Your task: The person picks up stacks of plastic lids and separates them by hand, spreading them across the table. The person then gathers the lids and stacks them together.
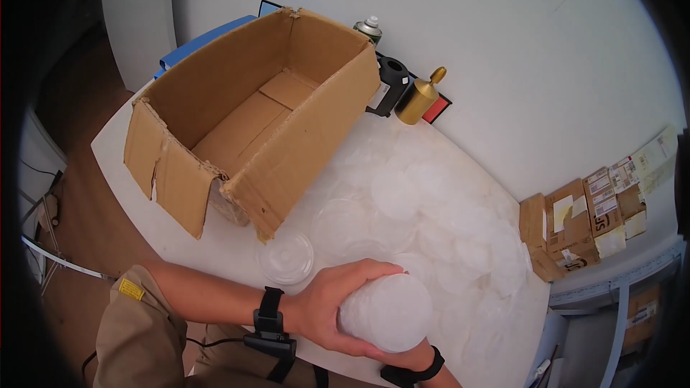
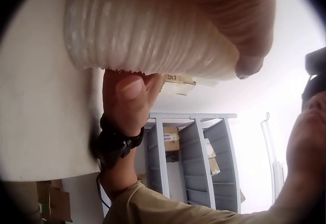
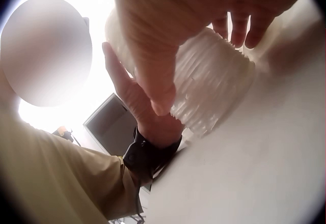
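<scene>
A tall stack of clear round plastic lids (image 1: 392, 315) stands between my two hands at the near edge of the table. My left hand (image 1: 320, 307) grips it from the left, thumb and fingers spread around its upper part. Lower down, my right hand (image 3: 204, 15) holds the stack with its thumb on one side and fingers on the other. Most of that hand is hidden behind the stack in the head view. The ridged edges of the stacked lids (image 2: 127, 35) show in the left wrist view. One lid-like clear disc (image 1: 286, 257) lies left of my left hand.
Many loose clear discs (image 1: 460, 237) cover the table's right side. An open, torn cardboard box (image 1: 302, 151) stands at the back left. Behind it are a spray can (image 1: 369, 29), a black device (image 1: 392, 82) and a brass-coloured bottle (image 1: 417, 103). Cartons (image 1: 571, 219) sit beyond the right edge.
</scene>
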A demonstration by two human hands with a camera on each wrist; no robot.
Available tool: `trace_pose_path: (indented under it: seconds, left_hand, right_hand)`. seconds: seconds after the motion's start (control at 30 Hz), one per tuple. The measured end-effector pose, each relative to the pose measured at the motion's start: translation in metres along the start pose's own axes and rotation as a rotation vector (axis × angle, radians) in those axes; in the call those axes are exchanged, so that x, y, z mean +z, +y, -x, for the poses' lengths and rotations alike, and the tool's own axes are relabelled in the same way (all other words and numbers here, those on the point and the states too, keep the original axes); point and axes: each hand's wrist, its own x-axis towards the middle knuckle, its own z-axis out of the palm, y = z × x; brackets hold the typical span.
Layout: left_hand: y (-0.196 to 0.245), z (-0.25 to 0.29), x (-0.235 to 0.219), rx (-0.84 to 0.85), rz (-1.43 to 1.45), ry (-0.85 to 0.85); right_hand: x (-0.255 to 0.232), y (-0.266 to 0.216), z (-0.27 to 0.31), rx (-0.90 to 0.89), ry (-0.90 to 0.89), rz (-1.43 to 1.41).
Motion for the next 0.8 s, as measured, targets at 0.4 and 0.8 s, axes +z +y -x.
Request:
trace_pose_path:
  seconds: [0.4,0.8]
  left_hand:
    - [0.006,-0.001,0.001,-0.062,-0.102,-0.058]
    - [0.006,-0.002,0.003,-0.05,-0.17,-0.071]
  right_hand:
    - [-0.007,0.015,0.036,-0.53,0.587,0.387]
    - [-0.005,0.001,0.032,-0.443,0.572,0.323]
